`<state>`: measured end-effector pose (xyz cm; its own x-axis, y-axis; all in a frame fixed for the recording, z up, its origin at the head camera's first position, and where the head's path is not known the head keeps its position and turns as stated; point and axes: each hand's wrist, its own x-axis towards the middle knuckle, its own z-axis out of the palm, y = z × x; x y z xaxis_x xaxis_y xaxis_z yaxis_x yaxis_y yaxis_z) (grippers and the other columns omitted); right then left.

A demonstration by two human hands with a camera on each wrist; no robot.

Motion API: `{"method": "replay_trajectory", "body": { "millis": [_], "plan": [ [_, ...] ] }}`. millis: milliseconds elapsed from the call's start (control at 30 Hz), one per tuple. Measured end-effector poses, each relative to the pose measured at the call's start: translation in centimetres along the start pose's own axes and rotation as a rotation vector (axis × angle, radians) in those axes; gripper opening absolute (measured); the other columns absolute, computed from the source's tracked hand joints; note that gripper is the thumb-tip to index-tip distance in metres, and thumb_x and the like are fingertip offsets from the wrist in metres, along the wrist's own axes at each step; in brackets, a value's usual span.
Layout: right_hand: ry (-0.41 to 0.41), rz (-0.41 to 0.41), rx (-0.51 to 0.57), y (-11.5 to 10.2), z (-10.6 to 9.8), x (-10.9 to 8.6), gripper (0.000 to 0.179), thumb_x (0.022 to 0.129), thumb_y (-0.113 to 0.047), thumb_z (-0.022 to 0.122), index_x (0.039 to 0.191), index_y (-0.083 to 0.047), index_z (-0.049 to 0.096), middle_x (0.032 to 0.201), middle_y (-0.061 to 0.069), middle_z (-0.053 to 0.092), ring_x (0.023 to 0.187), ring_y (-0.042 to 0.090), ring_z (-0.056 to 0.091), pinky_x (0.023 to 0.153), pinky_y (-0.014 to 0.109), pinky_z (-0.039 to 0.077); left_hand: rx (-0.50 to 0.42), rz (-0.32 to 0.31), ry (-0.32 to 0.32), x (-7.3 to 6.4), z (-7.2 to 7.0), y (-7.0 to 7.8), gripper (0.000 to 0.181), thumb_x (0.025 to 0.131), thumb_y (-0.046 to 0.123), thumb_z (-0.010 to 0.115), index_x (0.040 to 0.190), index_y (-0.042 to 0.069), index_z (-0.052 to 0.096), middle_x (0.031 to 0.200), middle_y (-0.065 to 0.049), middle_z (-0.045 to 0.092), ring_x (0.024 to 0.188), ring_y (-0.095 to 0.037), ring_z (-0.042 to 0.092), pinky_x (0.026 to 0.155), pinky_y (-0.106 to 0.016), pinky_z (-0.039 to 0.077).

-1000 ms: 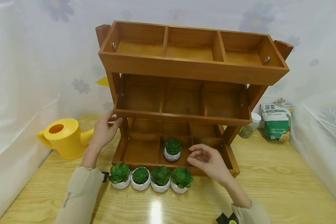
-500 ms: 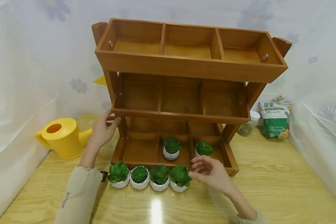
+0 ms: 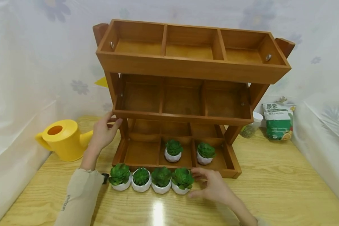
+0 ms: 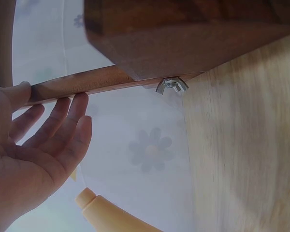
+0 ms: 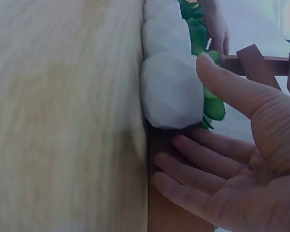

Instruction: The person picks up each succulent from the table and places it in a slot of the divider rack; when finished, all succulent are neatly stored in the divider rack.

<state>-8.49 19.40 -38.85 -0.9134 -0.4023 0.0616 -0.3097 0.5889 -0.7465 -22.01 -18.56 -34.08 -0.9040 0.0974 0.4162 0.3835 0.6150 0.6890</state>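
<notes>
At the left side of a brown three-tier wooden plant stand (image 3: 183, 117), my left hand (image 3: 105, 131) holds an upright. The left wrist view shows its thumb and fingers (image 4: 63, 125) on opposite sides of the wooden bar (image 4: 77, 84). My right hand (image 3: 213, 185) is at the right end of a row of white-potted succulents, fingers spread around the end potted succulent (image 3: 182, 180). In the right wrist view its thumb is close beside the faceted white pot (image 5: 171, 92) and its fingers reach behind it. Two more succulents stand in the bottom tier, one in the middle compartment (image 3: 173, 150), one in the right (image 3: 205, 153).
A yellow watering can (image 3: 65, 139) stands left of the stand. Behind right are a lidded jar (image 3: 251, 125) and a green-and-white bag (image 3: 278, 121). The upper tier (image 3: 193, 67) overhangs the lower ones. The potted row sits along the stand's front edge.
My right hand has drawn back from the bottom-right compartment, revealing the succulent there, and moved down and left to the row's end pot. The left hand stays at the upright.
</notes>
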Motion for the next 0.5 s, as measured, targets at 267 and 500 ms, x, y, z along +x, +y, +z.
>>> {"method": "replay_trajectory", "body": {
  "millis": [267,500],
  "plan": [
    [0.083,0.032,-0.078,-0.8,1.4,0.5,0.066,0.064,-0.043,0.087,0.117,-0.009,0.066,0.108,-0.001,0.069,0.093,0.017,0.066,0.077,0.032,0.055,-0.004,-0.001,0.007,0.1,0.1,-0.1,0.045,0.1,0.027,0.051,0.139,0.003,0.047,0.124,-0.029,0.057,0.098,-0.045,0.062,0.08,-0.057,0.053],
    [0.095,0.087,-0.099,-1.4,1.7,0.9,0.066,0.062,-0.046,0.087,0.112,-0.011,0.065,0.103,-0.001,0.069,0.087,0.015,0.066,0.074,0.03,0.055,-0.01,-0.014,0.002,0.0,0.1,-0.1,0.047,0.1,0.027,0.051,0.14,0.004,0.046,0.128,-0.028,0.055,0.102,-0.044,0.062,0.081,-0.056,0.053]
  ]
}}
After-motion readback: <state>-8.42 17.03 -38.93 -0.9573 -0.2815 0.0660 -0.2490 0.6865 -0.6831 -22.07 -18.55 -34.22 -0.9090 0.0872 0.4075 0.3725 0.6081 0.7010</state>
